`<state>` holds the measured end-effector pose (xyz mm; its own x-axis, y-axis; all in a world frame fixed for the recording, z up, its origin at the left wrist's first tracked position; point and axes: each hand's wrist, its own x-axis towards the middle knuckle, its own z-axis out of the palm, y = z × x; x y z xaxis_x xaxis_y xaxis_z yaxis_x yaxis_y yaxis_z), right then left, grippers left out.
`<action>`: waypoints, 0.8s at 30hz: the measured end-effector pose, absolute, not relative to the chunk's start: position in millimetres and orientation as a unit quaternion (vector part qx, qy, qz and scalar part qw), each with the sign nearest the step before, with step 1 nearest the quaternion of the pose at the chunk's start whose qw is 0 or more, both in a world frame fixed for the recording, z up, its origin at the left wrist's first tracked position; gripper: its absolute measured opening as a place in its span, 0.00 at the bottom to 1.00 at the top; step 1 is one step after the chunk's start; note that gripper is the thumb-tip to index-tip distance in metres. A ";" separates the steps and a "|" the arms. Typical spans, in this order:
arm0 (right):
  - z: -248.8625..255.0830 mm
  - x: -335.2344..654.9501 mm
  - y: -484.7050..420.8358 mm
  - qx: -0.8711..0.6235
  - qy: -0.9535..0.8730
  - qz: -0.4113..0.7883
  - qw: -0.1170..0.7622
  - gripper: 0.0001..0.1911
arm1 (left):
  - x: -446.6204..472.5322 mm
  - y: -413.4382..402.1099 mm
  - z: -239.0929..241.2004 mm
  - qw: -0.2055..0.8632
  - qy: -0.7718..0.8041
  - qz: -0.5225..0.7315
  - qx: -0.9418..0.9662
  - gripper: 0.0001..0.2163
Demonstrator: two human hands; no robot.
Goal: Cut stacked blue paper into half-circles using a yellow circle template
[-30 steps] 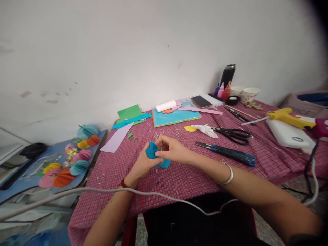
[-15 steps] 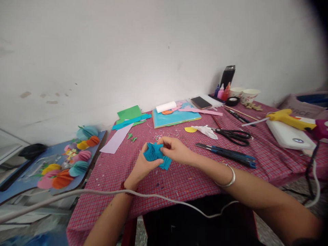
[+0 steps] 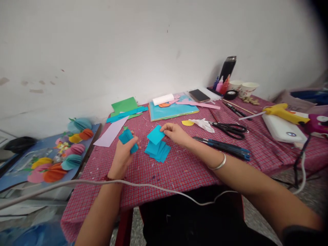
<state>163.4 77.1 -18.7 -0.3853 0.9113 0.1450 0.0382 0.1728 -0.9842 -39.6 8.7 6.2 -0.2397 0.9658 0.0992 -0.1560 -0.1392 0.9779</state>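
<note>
Head view: hands have parted; left hand fingers grip a blue paper stack, left of centre; right hand fingers pinch 1 flat blue paper square above loose blue paper squares, mid-frame. Reads as 1 sheet separated.

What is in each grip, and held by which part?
The left grip holds a blue paper stack around its middle; the right grip pinches a blue paper piece by its right-hand edge.

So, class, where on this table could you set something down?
Small scraps aside: left of the left hand, nearer than the lilac paper; and between the blue squares and the table's near edge. Right is crowded: scissors, paper cups, glue gun.
</note>
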 end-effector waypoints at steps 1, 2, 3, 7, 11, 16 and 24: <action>-21.4 162.0 78.2 -0.369 -0.638 0.542 0.404 0.07 | -41.2 9.0 6.3 0.459 0.479 0.623 0.415 0.16; -23.9 160.4 78.5 -0.368 -0.642 0.545 0.395 0.07 | -42.0 9.0 6.0 0.472 0.478 0.616 0.411 0.15; -26.0 158.7 78.1 -0.367 -0.654 0.536 0.388 0.08 | -42.1 8.7 5.5 0.487 0.476 0.607 0.409 0.15; -32.6 152.2 74.6 -0.360 -0.742 0.439 0.357 0.10 | -39.0 6.6 4.4 0.529 0.463 0.575 0.418 0.15; -37.4 147.0 71.5 -0.356 -0.807 0.351 0.315 0.11 | -35.2 5.1 4.4 0.545 0.472 0.542 0.433 0.16; -36.6 146.6 68.2 -0.346 -0.857 0.292 0.248 0.15 | -30.2 8.0 -5.9 0.526 0.512 0.473 0.487 0.14; -23.5 163.0 73.4 -0.323 -0.885 0.241 0.233 0.16 | -28.8 19.6 -25.4 0.464 0.606 0.389 0.516 0.17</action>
